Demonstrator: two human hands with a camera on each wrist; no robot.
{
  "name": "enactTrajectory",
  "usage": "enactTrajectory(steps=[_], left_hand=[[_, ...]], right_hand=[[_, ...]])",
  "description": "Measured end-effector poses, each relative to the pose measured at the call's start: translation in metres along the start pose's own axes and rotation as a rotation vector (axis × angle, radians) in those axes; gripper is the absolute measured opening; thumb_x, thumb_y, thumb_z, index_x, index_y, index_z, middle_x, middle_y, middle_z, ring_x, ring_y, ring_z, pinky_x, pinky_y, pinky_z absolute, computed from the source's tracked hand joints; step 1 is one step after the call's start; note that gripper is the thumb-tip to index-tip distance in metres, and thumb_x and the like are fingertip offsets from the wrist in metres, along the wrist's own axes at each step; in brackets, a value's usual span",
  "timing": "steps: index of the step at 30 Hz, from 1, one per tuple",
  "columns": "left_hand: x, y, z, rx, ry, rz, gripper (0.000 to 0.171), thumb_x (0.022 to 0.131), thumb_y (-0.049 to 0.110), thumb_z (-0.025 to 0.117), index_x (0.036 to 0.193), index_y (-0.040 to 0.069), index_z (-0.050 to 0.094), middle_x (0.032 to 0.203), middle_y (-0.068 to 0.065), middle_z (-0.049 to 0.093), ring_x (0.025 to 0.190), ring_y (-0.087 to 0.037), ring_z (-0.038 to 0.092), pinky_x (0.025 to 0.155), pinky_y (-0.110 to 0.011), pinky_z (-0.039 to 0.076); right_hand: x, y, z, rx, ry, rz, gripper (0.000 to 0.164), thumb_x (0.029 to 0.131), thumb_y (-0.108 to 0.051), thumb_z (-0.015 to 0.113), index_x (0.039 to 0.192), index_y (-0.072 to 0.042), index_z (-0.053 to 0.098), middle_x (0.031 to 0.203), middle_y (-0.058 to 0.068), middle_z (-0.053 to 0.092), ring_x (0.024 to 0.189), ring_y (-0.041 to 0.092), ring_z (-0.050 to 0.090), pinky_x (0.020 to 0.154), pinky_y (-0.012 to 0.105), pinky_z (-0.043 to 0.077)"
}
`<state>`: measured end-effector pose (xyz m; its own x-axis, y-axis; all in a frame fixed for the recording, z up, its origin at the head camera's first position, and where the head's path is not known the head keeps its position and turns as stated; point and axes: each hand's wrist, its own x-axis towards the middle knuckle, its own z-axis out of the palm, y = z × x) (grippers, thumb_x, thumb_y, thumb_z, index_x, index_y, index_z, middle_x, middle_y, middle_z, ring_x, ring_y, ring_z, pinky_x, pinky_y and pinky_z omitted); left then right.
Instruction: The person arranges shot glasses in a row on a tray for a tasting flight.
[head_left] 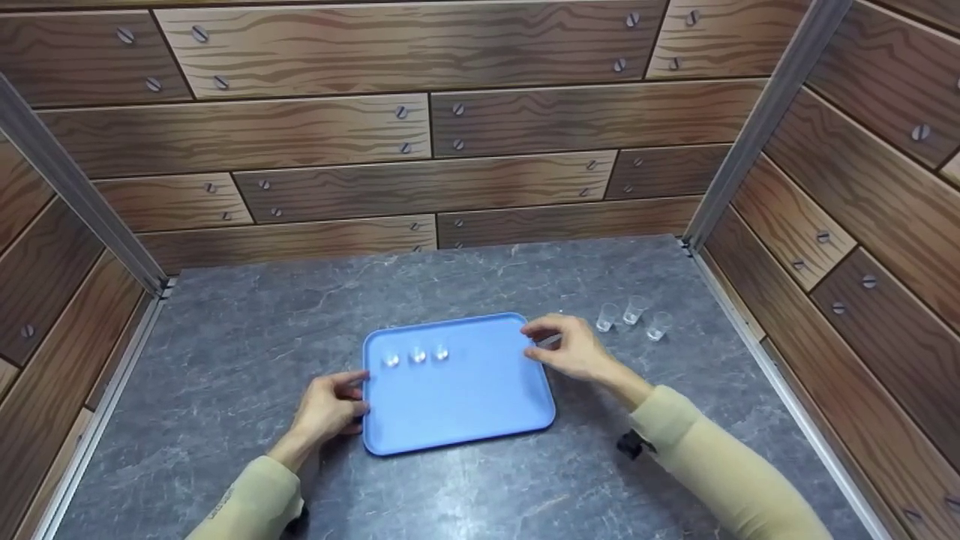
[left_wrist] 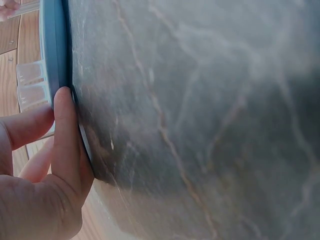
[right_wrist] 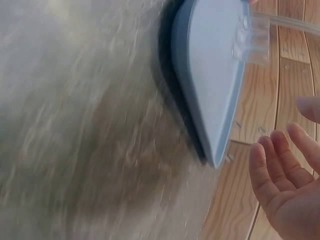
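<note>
left hand (head_left: 328, 409) pinches tray (head_left: 465, 397) edge | right hand (head_left: 568, 349) seemingly pinching small cup (head_left: 550, 341)

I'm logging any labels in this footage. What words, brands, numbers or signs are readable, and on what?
No text reads clearly anywhere.
Left sleeve: a faint dark mark, too small and blurred to read.
Blue tray, small clear cups, wood-pattern walls: no lettering visible.
</note>
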<state>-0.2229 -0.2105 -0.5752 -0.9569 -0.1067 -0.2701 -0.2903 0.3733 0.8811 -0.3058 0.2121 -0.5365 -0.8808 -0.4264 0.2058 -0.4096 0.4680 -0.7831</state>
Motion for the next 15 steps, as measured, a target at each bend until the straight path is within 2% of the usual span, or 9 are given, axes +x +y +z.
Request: enactTrajectory(steps=[5, 10, 15], left_hand=[[0.0, 0.0, 0.001, -0.025, -0.005, 0.004, 0.065, 0.088, -0.012, 0.078, 0.15, 0.005, 0.071, 0.108, -0.013, 0.071, 0.085, -0.02, 0.071, 0.063, -0.035, 0.071], [0.0, -0.001, 0.002, -0.05, -0.002, 0.011, 0.065, 0.087, -0.013, 0.077, 0.15, 0.003, 0.071, 0.106, -0.014, 0.071, 0.083, -0.019, 0.071, 0.062, -0.036, 0.071], [0.0, -0.001, 0.001, -0.035, 0.002, 0.008, 0.064, 0.088, -0.012, 0.078, 0.15, 0.004, 0.071, 0.107, -0.014, 0.071, 0.084, -0.02, 0.071, 0.063, -0.036, 0.071]], right_hand=[[-0.008, 0.007, -0.022, 0.009, 0.04, 0.037, 0.034, 0.095, -0.004, 0.085, 0.126, 0.007, 0.079, 0.124, 0.029, 0.079, 0.115, 0.049, 0.077, 0.097, 0.043, 0.072], [-0.016, 0.011, -0.05, 0.017, 0.107, 0.073, 0.035, 0.093, -0.001, 0.086, 0.126, 0.008, 0.079, 0.123, 0.03, 0.08, 0.116, 0.047, 0.077, 0.094, 0.023, 0.067], [-0.023, 0.015, -0.077, 0.007, 0.183, 0.093, 0.034, 0.092, 0.001, 0.087, 0.124, 0.008, 0.079, 0.122, 0.031, 0.08, 0.107, 0.025, 0.08, 0.088, 0.012, 0.063]])
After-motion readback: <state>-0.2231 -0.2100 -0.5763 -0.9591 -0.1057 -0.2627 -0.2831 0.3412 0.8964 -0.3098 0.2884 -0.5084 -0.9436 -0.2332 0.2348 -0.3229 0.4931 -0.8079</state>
